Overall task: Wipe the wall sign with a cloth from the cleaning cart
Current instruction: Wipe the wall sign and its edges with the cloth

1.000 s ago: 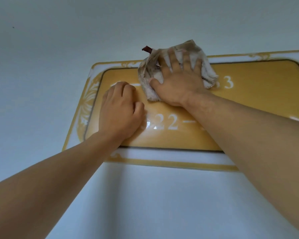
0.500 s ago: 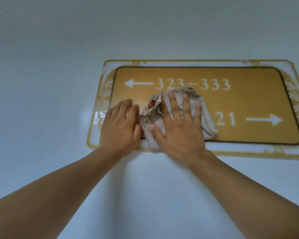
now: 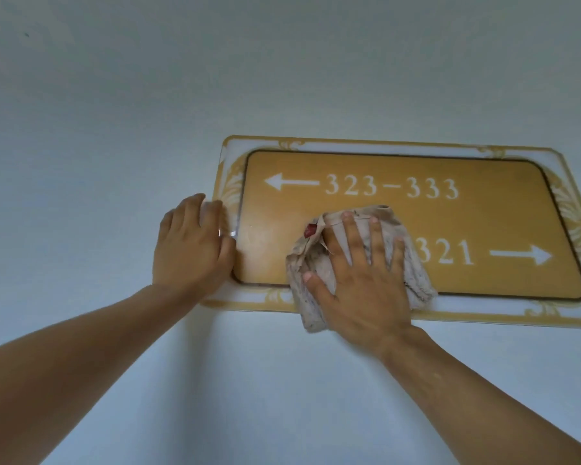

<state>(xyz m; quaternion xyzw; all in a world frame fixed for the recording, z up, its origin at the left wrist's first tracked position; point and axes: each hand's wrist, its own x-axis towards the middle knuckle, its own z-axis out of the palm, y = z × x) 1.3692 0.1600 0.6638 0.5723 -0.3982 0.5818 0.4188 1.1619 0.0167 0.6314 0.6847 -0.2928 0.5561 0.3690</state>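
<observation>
A gold wall sign [image 3: 467, 216] with white room numbers and two arrows hangs on the pale wall, framed by a clear ornamented border. My right hand [image 3: 363, 280] lies flat with spread fingers on a crumpled grey-white cloth [image 3: 413, 276], pressing it against the lower middle of the sign and its bottom border. The cloth carries a small red tag at its upper left and hides the start of the lower number row. My left hand [image 3: 190, 246] rests flat on the sign's left edge, fingers together, holding nothing.
The plain pale wall [image 3: 148, 95] surrounds the sign on all sides. The cleaning cart is out of view.
My right hand with the cloth has slid rightward along the sign's lower part. My left hand has shifted left to the sign's left border. The view has also shifted slightly.
</observation>
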